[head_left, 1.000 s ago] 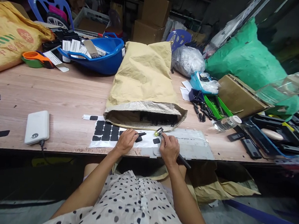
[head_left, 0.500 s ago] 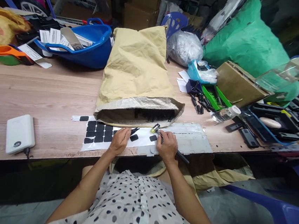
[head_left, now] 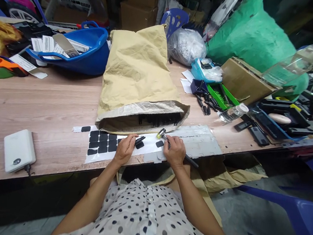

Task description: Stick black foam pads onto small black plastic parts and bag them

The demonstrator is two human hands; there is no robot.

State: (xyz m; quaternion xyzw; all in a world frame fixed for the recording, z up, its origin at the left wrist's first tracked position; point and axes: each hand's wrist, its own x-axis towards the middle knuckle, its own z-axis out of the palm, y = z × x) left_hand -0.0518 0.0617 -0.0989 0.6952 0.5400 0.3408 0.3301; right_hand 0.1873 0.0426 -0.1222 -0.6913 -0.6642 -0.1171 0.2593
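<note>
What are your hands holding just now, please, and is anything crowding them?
Left hand: small black part. Right hand: hammer, head over white sheet. Paper sack close beyond both, its open mouth facing them.

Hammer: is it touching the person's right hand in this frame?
Touching: the head view shows the right hand wrapped around the hammer by its handle.

The pale wood-grain worktop [head_left: 64, 101] lies open between the white rectangular power bank [head_left: 19, 151] and the deep blue plastic basin [head_left: 87, 53]; the large tan paper sack [head_left: 139, 69] blocks the way straight ahead of both hands; rightward, a low pass crosses the flat grey sheet [head_left: 198, 138], until the clear capped bottle [head_left: 233, 113] and black plastic casings [head_left: 258, 136] stand in the way.
</note>
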